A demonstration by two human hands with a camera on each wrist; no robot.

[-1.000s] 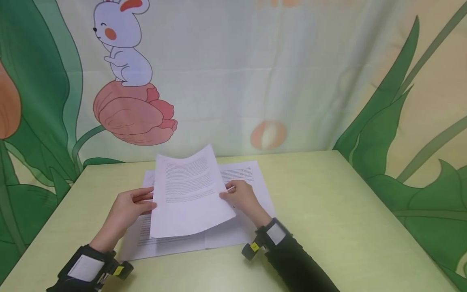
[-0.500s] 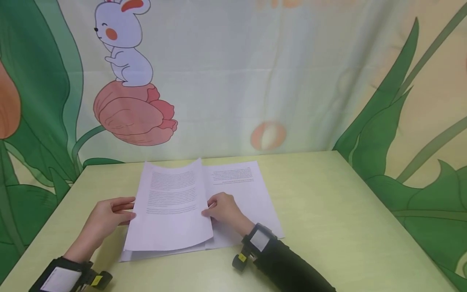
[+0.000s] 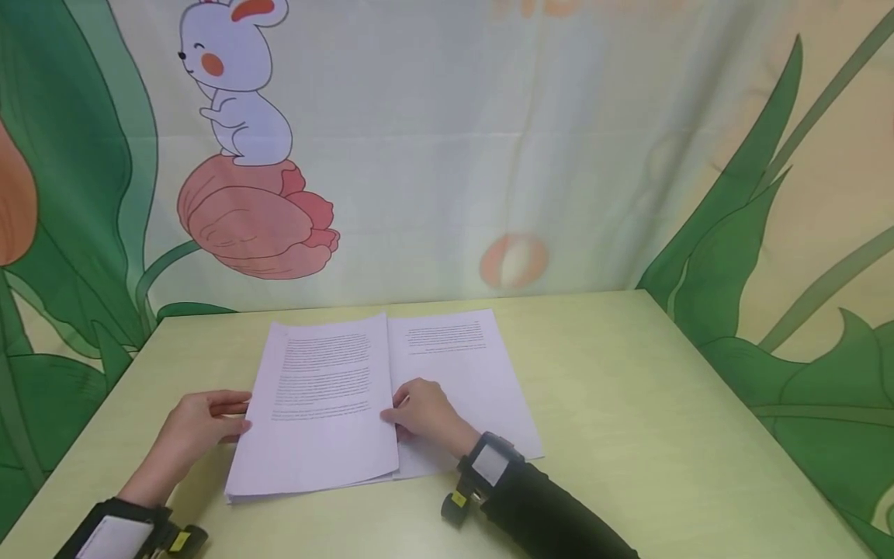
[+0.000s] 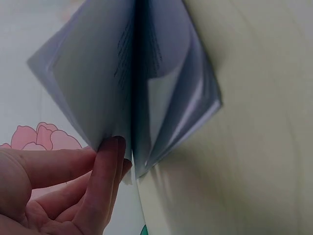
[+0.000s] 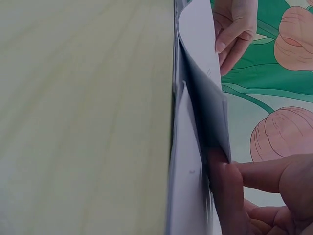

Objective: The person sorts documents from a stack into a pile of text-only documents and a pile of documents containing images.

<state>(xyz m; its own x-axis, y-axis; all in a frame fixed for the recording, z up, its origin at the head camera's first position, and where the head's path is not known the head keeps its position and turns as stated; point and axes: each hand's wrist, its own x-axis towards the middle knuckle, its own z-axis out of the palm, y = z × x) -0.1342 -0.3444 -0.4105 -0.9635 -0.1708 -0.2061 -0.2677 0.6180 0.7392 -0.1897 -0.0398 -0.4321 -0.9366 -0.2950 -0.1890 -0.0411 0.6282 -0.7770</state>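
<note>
A printed sheet of paper (image 3: pixel 321 388) lies over the left of the paper stack on the table. By its left edge, my left hand (image 3: pixel 192 435) pinches it between thumb and fingers; the left wrist view shows the fingertips (image 4: pixel 110 147) at the paper's edge. My right hand (image 3: pixel 426 411) pinches the sheet's right edge, its wrist over the right-hand page (image 3: pixel 482 388). In the right wrist view the sheet (image 5: pixel 200 44) bows up, apart from the papers below (image 5: pixel 186 171), with right thumb and finger on its edge.
The pale yellow-green table (image 3: pixel 628 411) extends right of the papers and in front of them. Behind it hangs a cloth backdrop (image 3: pixel 419 155) printed with a rabbit, flowers and leaves. Black bands with small cameras sit on both wrists.
Both hands have brought the held sheet left and down toward me, from raised above the papers to lying nearly flat over the left ones. In the last half second it sank slightly.
</note>
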